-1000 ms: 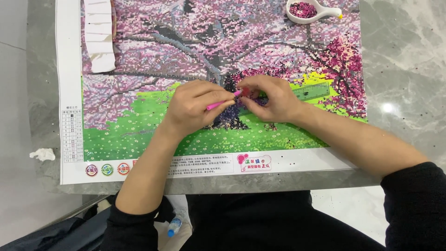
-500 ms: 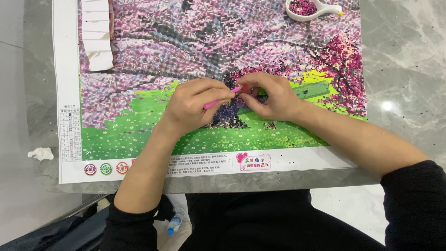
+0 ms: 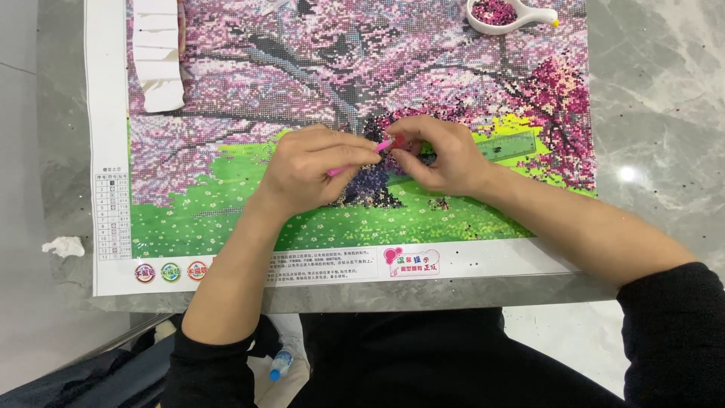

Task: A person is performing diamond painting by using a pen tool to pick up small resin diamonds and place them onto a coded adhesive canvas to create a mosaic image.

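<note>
Pink drill pen (image 3: 355, 159) lay slanted across the middle of the diamond-painting canvas (image 3: 226, 189), pinched in the curled fingers of the left hand (image 3: 306, 168). Its tip met the right hand (image 3: 445, 155), whose thumb and forefinger were pressed together on a small red piece (image 3: 398, 142) at that tip. Both hands hovered over the dark tree trunk (image 3: 370, 185) in the picture, between pink blossom above and green grass below.

The canvas covered most of a grey marble-patterned tabletop (image 3: 657, 113), which carried a bright spot of reflected light at the right. A white strip of backing paper (image 3: 157, 57) sat folded at the canvas's upper left, and a white bead tray (image 3: 521, 17) of dark pink drills rested at its upper right. Down the white left margin ran a narrow colour chart (image 3: 113, 215); along the bottom margin sat three round badges (image 3: 171, 272), a block of small print and a pink and green label (image 3: 411, 262). A crumpled white scrap (image 3: 63, 245) lay off the canvas at the left edge.
</note>
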